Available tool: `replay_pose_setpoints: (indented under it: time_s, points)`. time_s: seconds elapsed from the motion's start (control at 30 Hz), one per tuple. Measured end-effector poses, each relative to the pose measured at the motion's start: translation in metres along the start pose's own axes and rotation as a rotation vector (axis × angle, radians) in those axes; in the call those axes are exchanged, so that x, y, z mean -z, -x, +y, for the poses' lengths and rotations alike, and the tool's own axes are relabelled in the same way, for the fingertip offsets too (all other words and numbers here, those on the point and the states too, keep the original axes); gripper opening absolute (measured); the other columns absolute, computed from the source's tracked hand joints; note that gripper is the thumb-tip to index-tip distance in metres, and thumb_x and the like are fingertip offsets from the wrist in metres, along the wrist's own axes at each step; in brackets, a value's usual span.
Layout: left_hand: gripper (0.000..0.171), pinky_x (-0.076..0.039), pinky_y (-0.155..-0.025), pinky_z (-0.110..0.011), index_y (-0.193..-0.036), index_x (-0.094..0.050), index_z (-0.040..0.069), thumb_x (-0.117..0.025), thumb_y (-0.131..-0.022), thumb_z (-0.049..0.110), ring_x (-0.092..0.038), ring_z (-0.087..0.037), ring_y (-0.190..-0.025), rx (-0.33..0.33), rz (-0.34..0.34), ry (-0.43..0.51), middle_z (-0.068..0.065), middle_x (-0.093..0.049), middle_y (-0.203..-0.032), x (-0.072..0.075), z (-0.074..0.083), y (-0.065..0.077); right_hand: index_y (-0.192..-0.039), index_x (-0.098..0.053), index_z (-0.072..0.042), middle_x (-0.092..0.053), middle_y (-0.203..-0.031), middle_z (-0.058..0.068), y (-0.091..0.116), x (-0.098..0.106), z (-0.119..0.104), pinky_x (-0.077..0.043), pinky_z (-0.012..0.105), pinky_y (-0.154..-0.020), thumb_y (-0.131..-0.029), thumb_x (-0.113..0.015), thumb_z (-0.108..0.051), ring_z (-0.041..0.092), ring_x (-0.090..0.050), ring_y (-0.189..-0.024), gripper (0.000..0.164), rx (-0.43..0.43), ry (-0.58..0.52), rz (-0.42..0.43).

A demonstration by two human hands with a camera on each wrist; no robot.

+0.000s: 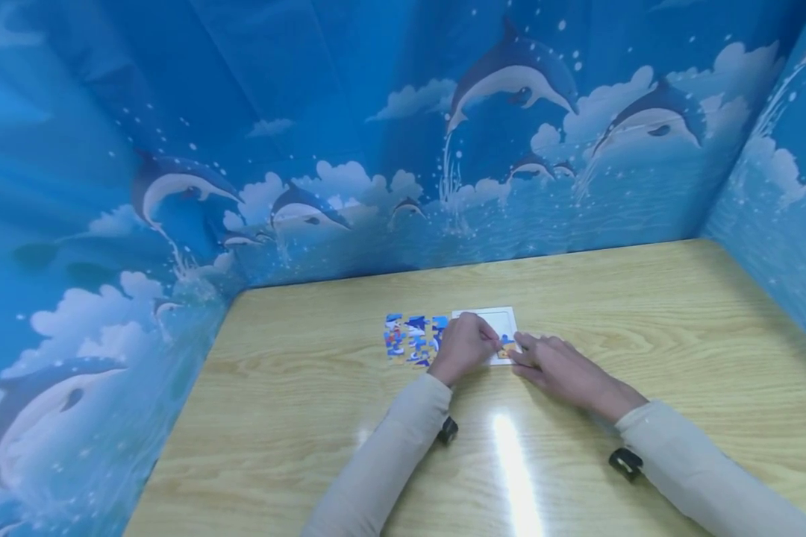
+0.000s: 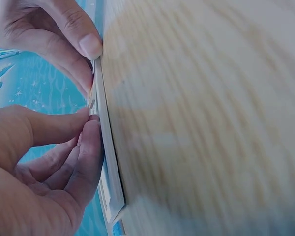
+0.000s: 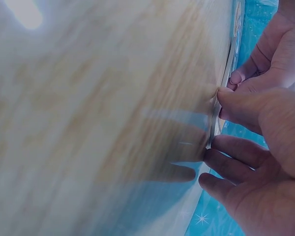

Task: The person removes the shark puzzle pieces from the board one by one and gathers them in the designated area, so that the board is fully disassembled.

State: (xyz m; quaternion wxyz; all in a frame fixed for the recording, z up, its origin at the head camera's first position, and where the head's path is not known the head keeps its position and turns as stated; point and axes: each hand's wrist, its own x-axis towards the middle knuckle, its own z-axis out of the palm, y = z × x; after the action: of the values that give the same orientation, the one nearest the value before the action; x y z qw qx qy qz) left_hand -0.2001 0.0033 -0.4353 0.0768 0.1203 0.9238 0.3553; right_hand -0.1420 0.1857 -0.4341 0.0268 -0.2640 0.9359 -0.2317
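A white puzzle tray [image 1: 504, 321] lies on the table with a few joined blue and orange pieces [image 1: 507, 347] at its near right corner. My left hand [image 1: 466, 344] reaches over the tray, thumb and index finger pinching a small puzzle piece [image 2: 92, 104] that the fingers mostly hide. At the same corner, my right hand [image 1: 556, 367] grips the tray's edge, its thumb [image 3: 231, 98] on the near rim and index finger reaching over the tray. The other right fingers [image 3: 231, 164] spread along the side. Both hands' fingertips are close together.
Several loose blue puzzle pieces [image 1: 416, 339] lie spread left of the tray, some partly behind the left hand. The wood-grain table [image 1: 295, 418] meets a dolphin-printed curtain [image 1: 349, 186] at its back and sides. A bright light streak reflects on the tabletop.
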Motion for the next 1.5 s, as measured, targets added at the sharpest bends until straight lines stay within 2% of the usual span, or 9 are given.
replay_pose_setpoints:
  time_s: [0.3, 0.57, 0.77, 1.03, 1.23, 1.5]
  points:
    - [0.008, -0.05, -0.064, -0.023, -0.076, -0.078, 0.013, -0.083, -0.081, 0.008, -0.06, -0.008, -0.066, 0.042, 0.027, 0.052, 0.007, -0.068, -0.068, 0.005, 0.0, 0.002, -0.126, -0.065, 0.004, -0.047, -0.142, 0.036, 0.0, -0.001, 0.001, -0.044, 0.063, -0.099, -0.097, -0.067, -0.013, 0.055, -0.055, -0.118, 0.034, -0.002, 0.017, -0.014]
    - [0.01, -0.047, -0.063, -0.026, -0.074, -0.077, 0.015, -0.079, -0.081, 0.007, -0.059, -0.012, -0.067, 0.091, 0.063, 0.09, 0.007, -0.067, -0.07, 0.024, -0.007, 0.004, -0.122, -0.067, 0.005, -0.046, -0.144, 0.033, -0.001, 0.0, 0.0, -0.041, 0.064, -0.102, -0.098, -0.066, -0.014, 0.054, -0.053, -0.123, 0.03, -0.035, 0.009, -0.033]
    - [0.005, -0.048, -0.066, -0.028, -0.079, -0.078, 0.014, -0.079, -0.083, 0.012, -0.06, -0.013, -0.071, 0.115, 0.074, 0.084, 0.006, -0.067, -0.073, 0.039, -0.02, 0.01, -0.124, -0.067, 0.004, -0.044, -0.146, 0.032, -0.001, 0.0, 0.0, -0.037, 0.066, -0.104, -0.099, -0.065, -0.014, 0.055, -0.048, -0.128, 0.031, -0.057, -0.001, -0.049]
    - [0.008, -0.049, -0.059, -0.027, -0.081, -0.075, 0.014, -0.082, -0.085, 0.014, -0.061, -0.014, -0.066, 0.161, 0.071, 0.077, 0.003, -0.067, -0.075, 0.052, -0.037, 0.023, -0.124, -0.067, 0.005, -0.043, -0.146, 0.033, 0.001, 0.0, 0.0, -0.034, 0.065, -0.107, -0.099, -0.066, -0.013, 0.054, -0.045, -0.131, 0.031, -0.055, -0.005, -0.044]
    - [0.008, -0.051, -0.066, -0.028, -0.08, -0.076, 0.013, -0.083, -0.082, 0.013, -0.061, -0.013, -0.069, 0.127, 0.09, 0.021, 0.004, -0.068, -0.075, 0.056, -0.045, 0.031, -0.124, -0.066, 0.005, -0.042, -0.147, 0.033, 0.002, 0.0, 0.0, -0.032, 0.066, -0.108, -0.099, -0.065, -0.012, 0.054, -0.043, -0.133, 0.031, -0.064, -0.027, -0.04]
    - [0.008, -0.052, -0.066, -0.029, -0.079, -0.077, 0.014, -0.084, -0.081, 0.014, -0.06, -0.011, -0.065, 0.103, 0.098, -0.025, 0.005, -0.068, -0.072, 0.058, -0.052, 0.038, -0.123, -0.066, 0.006, -0.043, -0.146, 0.034, 0.002, 0.0, -0.001, -0.034, 0.066, -0.106, -0.098, -0.066, -0.012, 0.055, -0.045, -0.13, 0.031, -0.042, -0.025, -0.027]
